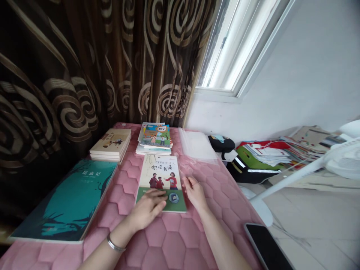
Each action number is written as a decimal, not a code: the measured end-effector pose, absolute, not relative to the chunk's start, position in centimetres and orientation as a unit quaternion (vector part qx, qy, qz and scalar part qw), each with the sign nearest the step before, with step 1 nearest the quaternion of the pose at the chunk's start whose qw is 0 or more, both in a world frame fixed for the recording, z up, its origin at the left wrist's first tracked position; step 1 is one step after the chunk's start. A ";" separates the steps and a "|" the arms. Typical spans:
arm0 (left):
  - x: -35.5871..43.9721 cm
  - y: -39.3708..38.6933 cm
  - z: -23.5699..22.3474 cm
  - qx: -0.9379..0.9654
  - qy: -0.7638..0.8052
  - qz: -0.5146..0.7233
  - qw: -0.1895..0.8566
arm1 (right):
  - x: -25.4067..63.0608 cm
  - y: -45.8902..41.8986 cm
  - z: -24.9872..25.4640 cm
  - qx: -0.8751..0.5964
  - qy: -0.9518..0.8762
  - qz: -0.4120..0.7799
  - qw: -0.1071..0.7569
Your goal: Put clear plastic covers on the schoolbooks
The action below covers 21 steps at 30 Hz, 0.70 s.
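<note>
Okay, so the book [161, 183] is laid flat on the pink mat [171, 240]. Its lower left is covered by the left hand [147, 208], fingers flat, nothing gripped. The right hand [195, 192] is held by its right edge, fingers loosely curled; can't be told if anything's pinched. A stack [155, 139] is piled behind it.
</note>
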<state>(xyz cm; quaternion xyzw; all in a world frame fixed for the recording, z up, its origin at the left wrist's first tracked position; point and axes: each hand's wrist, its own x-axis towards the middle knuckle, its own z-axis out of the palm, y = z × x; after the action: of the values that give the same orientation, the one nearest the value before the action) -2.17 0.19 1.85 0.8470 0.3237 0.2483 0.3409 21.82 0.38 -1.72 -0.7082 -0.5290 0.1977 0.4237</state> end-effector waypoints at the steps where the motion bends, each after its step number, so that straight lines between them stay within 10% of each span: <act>1: -2.1 0.1 1.8 0.866 0.315 0.233 0.312 | 21.5 0.2 -1.5 -0.711 -0.531 0.185 0.422; 11: -4.5 2.5 0.1 0.757 0.578 0.273 0.137 | 17.8 -2.0 -0.2 -0.657 -0.718 0.006 0.230; 21: -4.5 5.3 -0.5 0.555 0.538 0.424 0.472 | 18.5 -0.5 -1.4 -0.708 -0.655 0.063 0.258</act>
<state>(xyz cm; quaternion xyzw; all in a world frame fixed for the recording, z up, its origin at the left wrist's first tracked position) -4.45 5.31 -0.54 0.5552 0.5379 0.4244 0.4716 18.46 -0.53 -1.43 -0.7078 -0.6545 0.0629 0.2582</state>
